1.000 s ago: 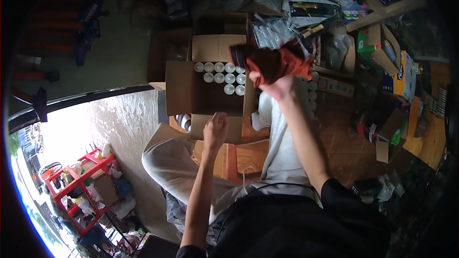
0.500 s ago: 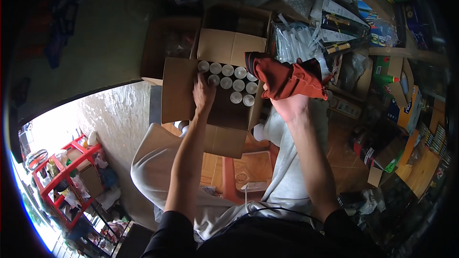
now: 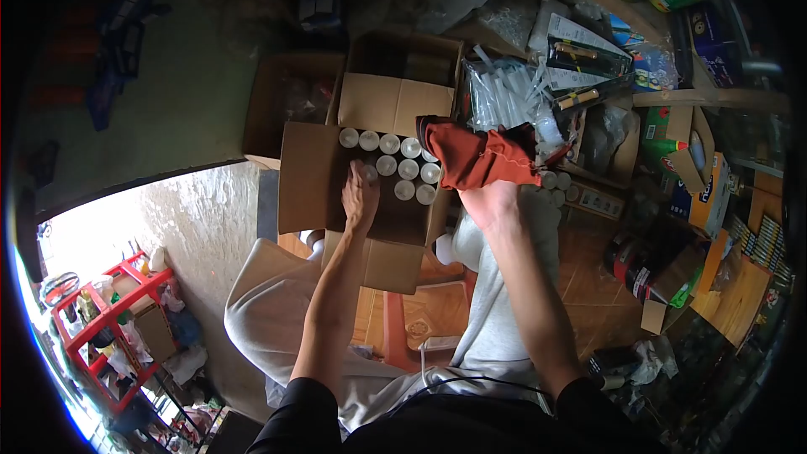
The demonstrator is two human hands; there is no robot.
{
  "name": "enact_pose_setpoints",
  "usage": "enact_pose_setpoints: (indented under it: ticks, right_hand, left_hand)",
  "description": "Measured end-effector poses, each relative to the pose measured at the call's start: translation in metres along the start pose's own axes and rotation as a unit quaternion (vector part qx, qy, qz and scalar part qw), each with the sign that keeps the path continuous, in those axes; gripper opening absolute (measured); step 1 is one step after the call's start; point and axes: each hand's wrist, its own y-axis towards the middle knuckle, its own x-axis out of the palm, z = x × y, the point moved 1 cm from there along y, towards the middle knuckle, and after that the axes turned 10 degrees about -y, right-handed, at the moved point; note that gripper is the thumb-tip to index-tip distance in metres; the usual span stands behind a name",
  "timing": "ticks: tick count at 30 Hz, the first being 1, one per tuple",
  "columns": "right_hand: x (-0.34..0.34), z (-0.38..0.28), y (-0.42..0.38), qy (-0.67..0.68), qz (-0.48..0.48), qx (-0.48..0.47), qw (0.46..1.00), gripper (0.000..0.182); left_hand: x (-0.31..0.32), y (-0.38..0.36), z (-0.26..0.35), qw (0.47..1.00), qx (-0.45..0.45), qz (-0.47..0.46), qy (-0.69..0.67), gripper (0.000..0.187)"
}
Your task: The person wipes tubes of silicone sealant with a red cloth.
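An open cardboard box [image 3: 311, 178] stands between my knees, with several round, pale-topped containers [image 3: 388, 144] standing in rows inside. My left hand [image 3: 361, 194] reaches into its left part, its fingertips closed on a container [image 3: 371, 173] at the left end of the second row. Over the box's right edge, my right hand [image 3: 490, 199] holds a bunched red-brown cloth [image 3: 475, 155] with dark edging. The cloth hides most of that hand's fingers.
Another open box [image 3: 403, 55] lies behind. Clear plastic tubes [image 3: 508, 88] in a bag are at the back right. A red stool [image 3: 394, 319] is below the box, and a red rack [image 3: 109, 311] stands far left.
The view has shifted, so the scene sits lower and slightly left. My left hand is a little lower against the container rows. The cloth stays in my right hand.
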Motion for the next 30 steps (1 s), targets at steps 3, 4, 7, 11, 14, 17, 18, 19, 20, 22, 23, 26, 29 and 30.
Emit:
enact_pose_setpoints:
  ticks: [3,4,7,11,14,17,18,19,20,22,23,26,29,30]
  right_hand:
    - [-0.002,0.002,0.006,-0.021,-0.009,-0.004,1.0,0.044]
    - [0.003,0.001,0.006,-0.023,-0.003,-0.006,1.0,0.044]
    - [-0.002,0.004,0.012,-0.033,-0.012,-0.019,0.999,0.045]
    - [0.009,-0.001,0.008,-0.041,-0.04,0.002,0.998,0.047]
    - [-0.023,0.001,0.019,-0.056,-0.123,-0.039,0.99,0.045]
    - [-0.065,-0.006,0.015,-0.064,-0.137,-0.038,0.988,0.046]
    - [-0.063,-0.013,-0.005,-0.058,-0.116,-0.024,0.991,0.046]
    - [-0.062,-0.024,-0.029,-0.053,-0.094,-0.011,0.994,0.046]
    - [-0.065,-0.034,-0.051,-0.067,-0.106,0.004,0.992,0.046]
    - [-0.088,-0.045,-0.087,-0.095,-0.153,0.014,0.984,0.044]
    - [-0.103,-0.049,-0.099,-0.111,-0.191,0.007,0.975,0.042]
    - [-0.145,-0.052,-0.112,-0.149,-0.209,-0.026,0.966,0.032]
    - [-0.087,-0.054,-0.192,-0.111,-0.276,-0.091,0.951,0.03]
    - [-0.05,-0.047,-0.233,-0.118,-0.24,-0.101,0.958,0.028]
  left_hand:
    - [-0.015,-0.009,0.001,0.998,-0.036,-0.046,0.024,0.05]
    - [-0.027,-0.012,0.011,0.998,-0.035,-0.047,0.019,0.05]
    - [-0.089,-0.027,0.051,0.993,0.088,-0.011,0.076,0.049]
    - [-0.264,-0.097,0.148,0.997,0.02,-0.022,-0.078,0.056]
    - [-0.367,-0.197,0.177,0.894,0.005,0.073,-0.441,0.108]
    - [-0.355,-0.254,0.251,0.678,0.166,0.171,-0.695,0.109]
    - [-0.346,-0.271,0.269,0.659,0.165,0.127,-0.722,0.108]
    - [-0.338,-0.285,0.282,0.637,0.166,0.081,-0.748,0.108]
    - [-0.332,-0.295,0.294,0.543,0.155,0.104,-0.819,0.094]
    - [-0.327,-0.311,0.299,0.412,0.148,0.09,-0.895,0.069]
    - [-0.325,-0.314,0.284,0.381,0.148,0.05,-0.911,0.06]
    - [-0.326,-0.341,0.252,0.662,0.016,-0.002,-0.749,0.062]
    - [-0.311,-0.368,0.253,0.639,-0.124,-0.074,-0.756,0.058]
    - [-0.302,-0.373,0.254,0.65,-0.123,-0.072,-0.746,0.062]
